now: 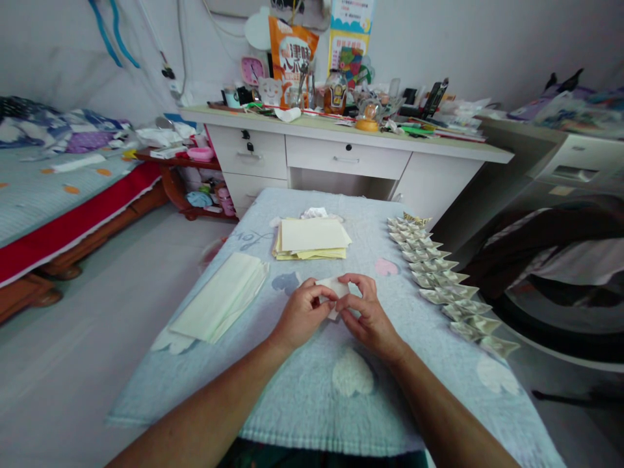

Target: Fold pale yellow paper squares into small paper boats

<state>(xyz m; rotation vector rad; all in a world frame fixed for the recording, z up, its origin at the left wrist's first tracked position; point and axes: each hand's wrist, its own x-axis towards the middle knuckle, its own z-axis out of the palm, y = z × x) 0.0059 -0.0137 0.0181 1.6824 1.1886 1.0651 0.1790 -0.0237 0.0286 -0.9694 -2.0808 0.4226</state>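
Note:
A small folded piece of white paper (pixel 336 286) is held between my two hands over the middle of the cloth-covered table. My left hand (pixel 306 311) pinches its left side, and my right hand (pixel 366 313) grips the right side with thumb and fingers. The fingertips nearly meet and hide part of the paper. Beyond the hands lies a stack of cream and yellow paper sheets (pixel 312 235). Off to the left rests a pile of long pale paper sheets (pixel 219 299). Along the right side, folded paper pieces (pixel 441 278) with pointed ends stand in rows.
The light blue cloth (pixel 292 403) covers the table. Crumpled white paper (pixel 314 212) lies behind the stack. A cluttered white desk (pixel 348 156) stands beyond, with a bed (pixel 58 188) at the left and a front-loading washing machine (pixel 575 260) at the right.

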